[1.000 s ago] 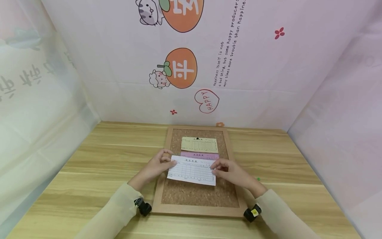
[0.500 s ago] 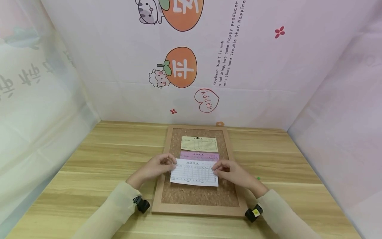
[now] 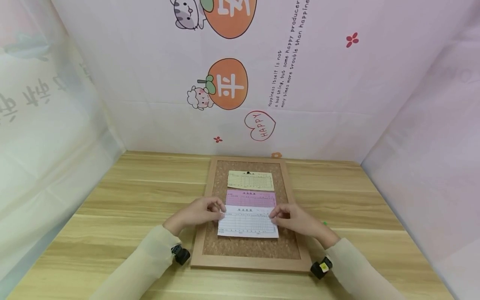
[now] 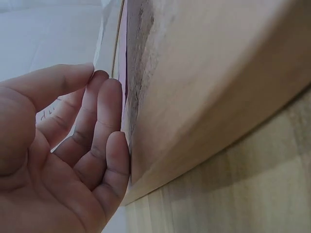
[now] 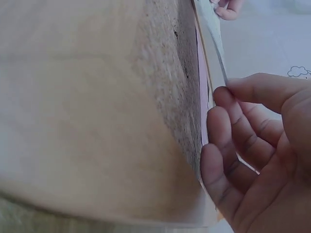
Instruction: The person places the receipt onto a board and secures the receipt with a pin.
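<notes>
A white printed form point(image 3: 247, 225) is held by its two side edges over the cork board point(image 3: 258, 248). My left hand point(image 3: 202, 212) pinches its left edge between thumb and index finger. On the right edge my right hand point(image 3: 294, 217) pinches in the same way. The white form overlaps the lower part of a pink form point(image 3: 250, 199) lying on the cork. Above that, a yellow form point(image 3: 250, 181) is fixed by a black pushpin point(image 3: 248, 172) at its top edge. In both wrist views the lower fingers curl close beside the board.
The board's wooden frame point(image 3: 247, 263) lies on a wood-grain table point(image 3: 123, 208). A small green object point(image 3: 325, 223) is beside the right forearm. Printed cloth walls point(image 3: 318, 133) stand behind and at both sides. Each wrist wears a black camera point(image 3: 181, 254).
Both hands have brought the white form down the board and slightly right, and it has levelled out. More of the pink form now shows above it.
</notes>
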The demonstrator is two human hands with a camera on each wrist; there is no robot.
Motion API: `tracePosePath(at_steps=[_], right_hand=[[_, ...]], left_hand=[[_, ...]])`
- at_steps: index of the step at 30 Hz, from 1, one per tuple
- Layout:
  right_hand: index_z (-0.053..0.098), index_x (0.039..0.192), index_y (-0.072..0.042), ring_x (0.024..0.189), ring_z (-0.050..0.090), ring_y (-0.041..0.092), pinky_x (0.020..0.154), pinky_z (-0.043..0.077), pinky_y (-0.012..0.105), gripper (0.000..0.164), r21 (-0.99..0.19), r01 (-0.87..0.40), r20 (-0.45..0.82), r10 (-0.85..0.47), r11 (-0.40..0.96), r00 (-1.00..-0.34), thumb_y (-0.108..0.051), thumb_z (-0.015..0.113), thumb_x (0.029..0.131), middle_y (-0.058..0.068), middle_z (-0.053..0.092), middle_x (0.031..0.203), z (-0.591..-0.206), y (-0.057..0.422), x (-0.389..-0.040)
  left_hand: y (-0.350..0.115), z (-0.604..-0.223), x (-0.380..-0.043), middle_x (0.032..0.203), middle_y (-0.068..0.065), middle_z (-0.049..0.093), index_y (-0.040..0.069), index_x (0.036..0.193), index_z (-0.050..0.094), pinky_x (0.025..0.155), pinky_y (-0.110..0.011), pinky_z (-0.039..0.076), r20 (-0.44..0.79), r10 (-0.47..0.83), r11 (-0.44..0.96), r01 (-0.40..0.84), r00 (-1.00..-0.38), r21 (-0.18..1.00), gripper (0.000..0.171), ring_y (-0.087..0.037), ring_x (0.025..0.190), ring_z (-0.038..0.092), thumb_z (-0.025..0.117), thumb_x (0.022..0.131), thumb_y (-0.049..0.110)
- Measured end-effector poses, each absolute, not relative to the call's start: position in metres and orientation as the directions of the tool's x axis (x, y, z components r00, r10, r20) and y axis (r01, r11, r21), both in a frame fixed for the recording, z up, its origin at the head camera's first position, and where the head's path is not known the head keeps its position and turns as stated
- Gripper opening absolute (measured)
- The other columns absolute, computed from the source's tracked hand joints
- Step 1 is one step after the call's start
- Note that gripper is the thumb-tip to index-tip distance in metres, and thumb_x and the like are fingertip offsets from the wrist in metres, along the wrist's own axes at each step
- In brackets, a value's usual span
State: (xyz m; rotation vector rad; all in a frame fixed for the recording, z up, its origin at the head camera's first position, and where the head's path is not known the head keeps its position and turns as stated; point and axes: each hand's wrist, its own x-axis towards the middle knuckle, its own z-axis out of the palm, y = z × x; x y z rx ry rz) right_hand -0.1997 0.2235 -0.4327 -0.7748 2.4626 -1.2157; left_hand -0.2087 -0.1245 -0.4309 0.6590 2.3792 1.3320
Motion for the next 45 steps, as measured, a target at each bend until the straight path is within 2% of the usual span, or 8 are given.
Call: tracePosePath(at_steps=[5,13,24,33,39,45], right_hand=[[0.068,0.100,-0.009,0.074,0.055,0.013,0.062,0.046,0.022,0.006,-0.763,-0.352,-0.038,-0.581,0.543,-0.813,-0.014,0.068,0.096,-0.001,0.062,0.083,-0.432,0.225,-0.197],[0.068,0.098,-0.009,0.076,0.055,0.013,0.064,0.046,0.023,0.004,-0.751,-0.369,-0.054,-0.608,0.548,-0.792,-0.014,0.067,0.097,-0.001,0.062,0.084,-0.431,0.226,-0.197],[0.068,0.099,-0.006,0.067,0.049,0.008,0.058,0.040,0.021,0.005,-0.779,-0.322,-0.125,-0.637,0.538,-0.760,-0.009,0.066,0.096,0.000,0.059,0.078,-0.428,0.229,-0.198],[0.067,0.101,-0.002,0.068,0.047,0.009,0.059,0.040,0.021,0.008,-0.804,-0.286,-0.150,-0.643,0.521,-0.751,-0.008,0.066,0.096,0.001,0.056,0.079,-0.427,0.227,-0.198],[0.066,0.101,-0.005,0.065,0.046,0.007,0.058,0.039,0.020,0.007,-0.792,-0.316,-0.147,-0.665,0.523,-0.732,-0.011,0.065,0.097,-0.003,0.054,0.076,-0.432,0.230,-0.203],[0.066,0.101,-0.006,0.065,0.046,0.007,0.059,0.039,0.021,0.007,-0.773,-0.313,-0.165,-0.651,0.553,-0.741,-0.012,0.066,0.096,-0.002,0.054,0.076,-0.430,0.229,-0.203]], left_hand=[[-0.120,-0.428,-0.210,0.089,-0.002,0.065,0.008,0.104,0.065,0.074,-0.035,0.051,-0.078,0.570,0.479,0.254,-0.818,0.840,0.013,-0.017,0.083,0.060,0.070,0.094,0.014],[-0.117,-0.426,-0.211,0.080,-0.002,0.063,0.005,0.102,0.065,0.063,-0.028,0.047,-0.125,0.595,0.499,0.244,-0.794,0.831,0.011,-0.015,0.070,0.056,0.070,0.093,0.009],[-0.113,-0.427,-0.209,0.080,-0.001,0.061,0.009,0.099,0.066,0.066,-0.028,0.045,-0.147,0.590,0.544,0.255,-0.794,0.799,0.010,-0.013,0.072,0.054,0.072,0.092,0.012],[-0.109,-0.427,-0.207,0.079,0.000,0.059,0.010,0.097,0.067,0.063,-0.027,0.043,-0.138,0.587,0.574,0.290,-0.798,0.766,0.008,-0.012,0.070,0.052,0.072,0.092,0.013],[-0.109,-0.428,-0.208,0.075,0.002,0.058,0.011,0.096,0.066,0.060,-0.026,0.042,-0.123,0.575,0.581,0.298,-0.809,0.757,0.009,-0.010,0.065,0.050,0.073,0.090,0.011],[-0.107,-0.428,-0.208,0.073,0.002,0.055,0.009,0.095,0.066,0.058,-0.026,0.040,-0.112,0.573,0.584,0.308,-0.812,0.752,0.010,-0.010,0.063,0.048,0.073,0.089,0.010]])
